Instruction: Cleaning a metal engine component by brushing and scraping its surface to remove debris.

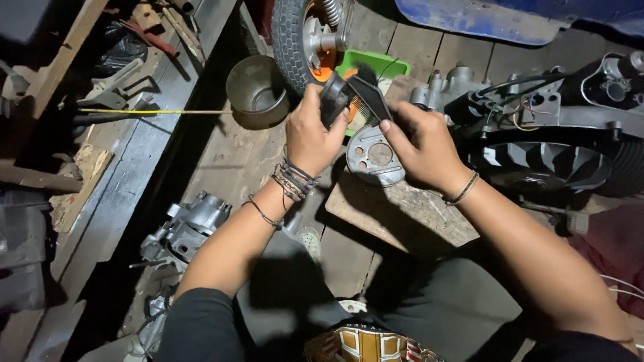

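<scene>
We see a black finned part (352, 97) clamped between the left hand (310, 134) and the right hand (422, 144), tilted, its ribbed face toward the right fingers. Directly below the right thumb lies a round grey metal plate (376, 159) with holes, flat on a wooden block

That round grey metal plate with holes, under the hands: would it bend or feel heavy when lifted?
The round grey metal plate looks cast and thick-rimmed, so probably stiff and heavyish. Its dusty matt face suggests decent grip. Lying flat, it seems unlikely to roll.
</scene>
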